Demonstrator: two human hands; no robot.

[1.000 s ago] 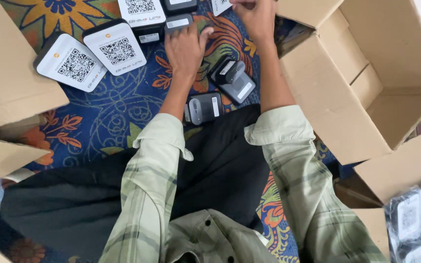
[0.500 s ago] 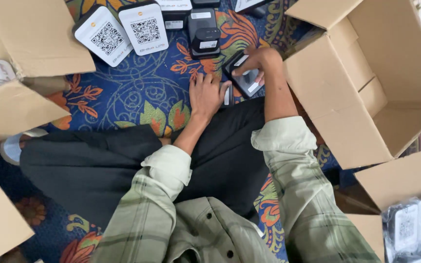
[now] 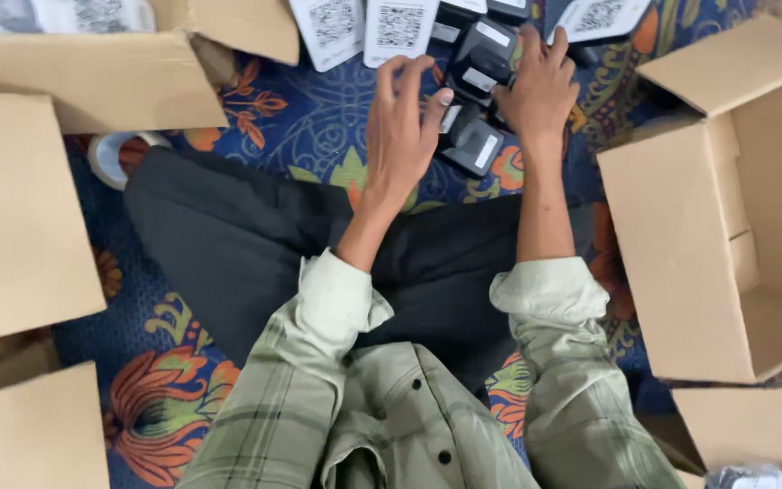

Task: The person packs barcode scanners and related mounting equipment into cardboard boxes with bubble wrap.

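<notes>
While I sit on the carpet, my left hand hovers spread over a black device; my right hand presses another, grip unclear; several already stand grouped.

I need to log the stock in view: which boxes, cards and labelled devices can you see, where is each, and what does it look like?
Open brown cardboard box: right side, flaps up.
Brown cardboard box flaps: left side, flat.
White rounded code cards: top centre, side by side on the patterned carpet.
Dark devices with small white labels: under the left hand and right hand.
Tape roll: by the left box.
</notes>
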